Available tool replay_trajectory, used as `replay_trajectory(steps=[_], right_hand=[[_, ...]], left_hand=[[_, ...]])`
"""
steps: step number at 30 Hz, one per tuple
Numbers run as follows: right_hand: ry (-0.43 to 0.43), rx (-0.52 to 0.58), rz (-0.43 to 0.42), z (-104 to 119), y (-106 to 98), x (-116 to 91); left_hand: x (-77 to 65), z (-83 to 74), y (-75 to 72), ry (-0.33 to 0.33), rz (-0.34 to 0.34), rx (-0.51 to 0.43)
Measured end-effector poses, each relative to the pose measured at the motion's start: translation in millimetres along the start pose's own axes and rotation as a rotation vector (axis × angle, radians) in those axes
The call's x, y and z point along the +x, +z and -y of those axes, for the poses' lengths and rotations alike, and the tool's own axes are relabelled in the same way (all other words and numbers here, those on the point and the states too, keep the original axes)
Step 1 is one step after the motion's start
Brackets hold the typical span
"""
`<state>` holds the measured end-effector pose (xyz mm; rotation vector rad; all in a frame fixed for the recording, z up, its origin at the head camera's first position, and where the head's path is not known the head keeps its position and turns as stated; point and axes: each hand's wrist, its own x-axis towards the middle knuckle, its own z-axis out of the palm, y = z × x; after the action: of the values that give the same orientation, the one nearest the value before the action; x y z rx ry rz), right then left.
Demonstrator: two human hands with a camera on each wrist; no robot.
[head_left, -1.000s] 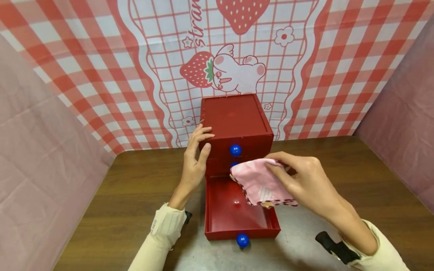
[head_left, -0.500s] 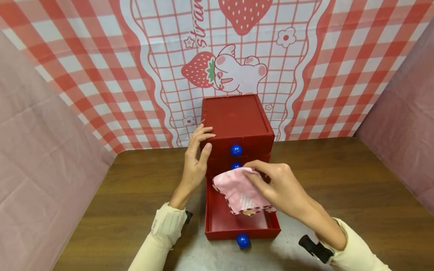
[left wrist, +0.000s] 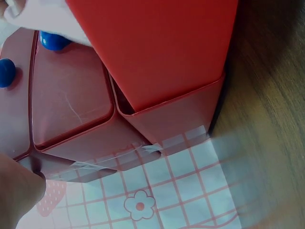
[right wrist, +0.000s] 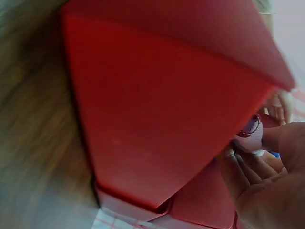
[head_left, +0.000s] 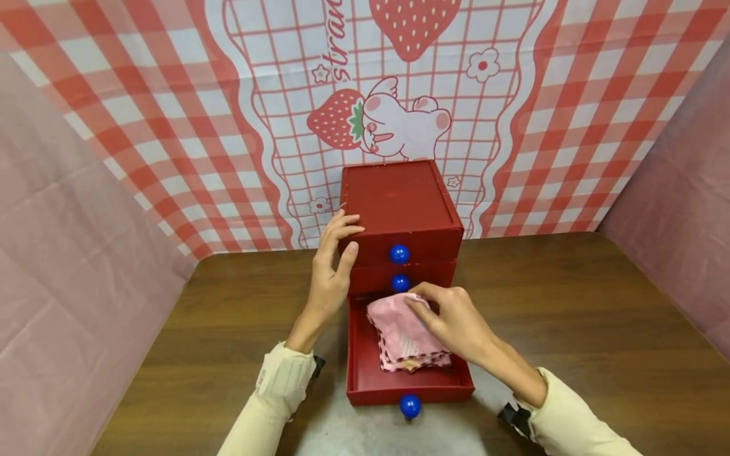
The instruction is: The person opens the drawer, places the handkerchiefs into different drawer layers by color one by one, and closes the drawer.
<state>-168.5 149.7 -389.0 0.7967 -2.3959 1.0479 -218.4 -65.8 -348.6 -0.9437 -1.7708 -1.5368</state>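
Observation:
My right hand (head_left: 462,323) pinches a folded pink cloth (head_left: 399,326) by its upper edge, between thumb and fingers. The cloth has a dark-and-white trimmed border and hangs inside the pulled-out bottom drawer (head_left: 365,377). Whether it rests on the drawer floor I cannot tell. My left hand (head_left: 331,272) lies against the left side of the red drawer cabinet (head_left: 399,196), fingertips at its top edge. In the right wrist view, part of the cloth (right wrist: 255,140) shows in the hand above the drawer's side wall (right wrist: 157,105). The left wrist view catches a pale corner of cloth (left wrist: 52,19).
Two upper drawers are closed, with blue knobs (head_left: 400,254) on their fronts. Another blue knob (head_left: 410,406) juts from the bottom drawer toward me. The cabinet stands on a wooden table (head_left: 547,304), close to a checked strawberry-print backdrop (head_left: 262,158). Pink cloth walls flank both sides.
My right hand has moved left and down with the pink cloth, from above the drawer's right side into the drawer. The left hand has kept its place on the cabinet.

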Motion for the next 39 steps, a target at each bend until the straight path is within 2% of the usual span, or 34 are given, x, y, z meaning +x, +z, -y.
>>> replay_trajectory(steps=[6,10,15,16,18,22,29,34,37,39], right_hand=[[0.019,-0.112,0.041,-8,10,-4],[0.053,-0.176,0.116,-13,18,-4],[0.057,-0.231,0.224,-21,26,-6],[0.055,-0.239,0.231,-22,27,-6],[0.055,-0.254,0.231,-22,27,-7],[0.059,-0.331,0.205,-18,18,-11],[0.039,-0.416,0.148,-9,-7,-19],[0.031,-0.386,0.093,1,-19,-27],[0.052,-0.267,0.090,10,-21,-35],[0.081,-0.150,0.121,15,-22,-41]], left_hand=[[0.1,-0.2,-0.4,0.007,-0.006,0.001],[-0.9,0.4,0.0,0.002,-0.011,-0.004],[-7.0,22.4,1.2,0.007,-0.017,0.006],[-6.9,22.5,1.3,0.003,-0.015,0.005],[-6.4,20.6,1.6,-0.001,-0.011,0.007],[-0.7,-0.4,2.4,-0.014,-0.004,-0.011],[2.4,-1.3,2.7,0.002,-0.008,-0.012],[1.4,-0.4,1.4,-0.002,-0.004,-0.015],[0.8,0.0,0.8,-0.011,-0.002,-0.013],[0.3,0.0,0.6,-0.016,-0.002,-0.013]])
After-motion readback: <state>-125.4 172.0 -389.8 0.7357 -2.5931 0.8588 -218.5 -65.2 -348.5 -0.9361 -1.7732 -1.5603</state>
